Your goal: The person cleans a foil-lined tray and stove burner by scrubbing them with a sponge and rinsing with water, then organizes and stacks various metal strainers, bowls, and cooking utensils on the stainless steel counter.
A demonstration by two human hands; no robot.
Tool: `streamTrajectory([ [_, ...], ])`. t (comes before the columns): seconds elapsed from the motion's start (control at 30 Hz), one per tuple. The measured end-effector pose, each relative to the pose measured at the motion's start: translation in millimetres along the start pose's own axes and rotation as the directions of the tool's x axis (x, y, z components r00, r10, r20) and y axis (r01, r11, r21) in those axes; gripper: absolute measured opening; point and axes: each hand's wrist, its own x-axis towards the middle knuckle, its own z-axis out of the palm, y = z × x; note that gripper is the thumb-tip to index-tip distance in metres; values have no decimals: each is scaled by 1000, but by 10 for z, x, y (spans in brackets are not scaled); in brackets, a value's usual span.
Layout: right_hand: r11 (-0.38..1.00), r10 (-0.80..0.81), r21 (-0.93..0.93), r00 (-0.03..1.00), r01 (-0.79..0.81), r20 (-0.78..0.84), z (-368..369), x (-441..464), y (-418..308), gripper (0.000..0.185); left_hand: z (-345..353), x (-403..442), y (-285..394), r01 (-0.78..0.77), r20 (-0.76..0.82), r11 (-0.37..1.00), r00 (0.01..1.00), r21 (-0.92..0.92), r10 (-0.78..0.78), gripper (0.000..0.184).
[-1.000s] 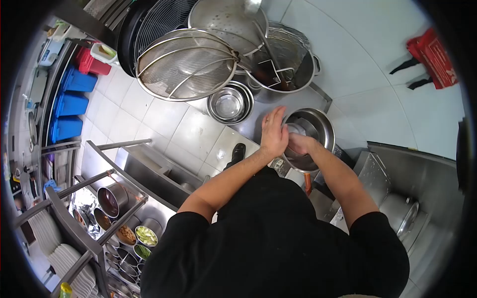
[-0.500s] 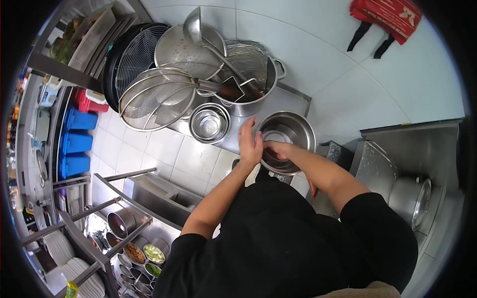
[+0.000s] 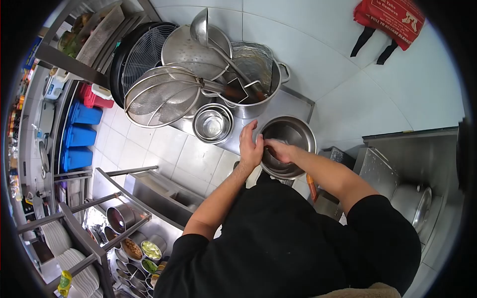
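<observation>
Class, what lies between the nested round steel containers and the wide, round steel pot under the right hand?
In the head view, a strip of grey steel tabletop and the person's left hand lie between the nested containers and the pot.

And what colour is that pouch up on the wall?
The pouch is mostly red, marked in white; see the head view.

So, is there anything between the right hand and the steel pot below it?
Nothing visible does: the right hand is over the mouth of the steel pot, though its underside is hidden. The left hand is beside the rim.
</observation>
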Motion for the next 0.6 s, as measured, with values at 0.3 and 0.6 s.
streamTrajectory([
  [0.3,908,-35,-418,994,-11,-102,196,-463,-296,14,17,-11,-41,46,22,999,999,-22,-45,41],
  [0.6,748,-548,-502,831,435,-96,1597,-2528,-1929,15,-958,1143,1127,-65,-142,885,990,-460,-1,42],
])
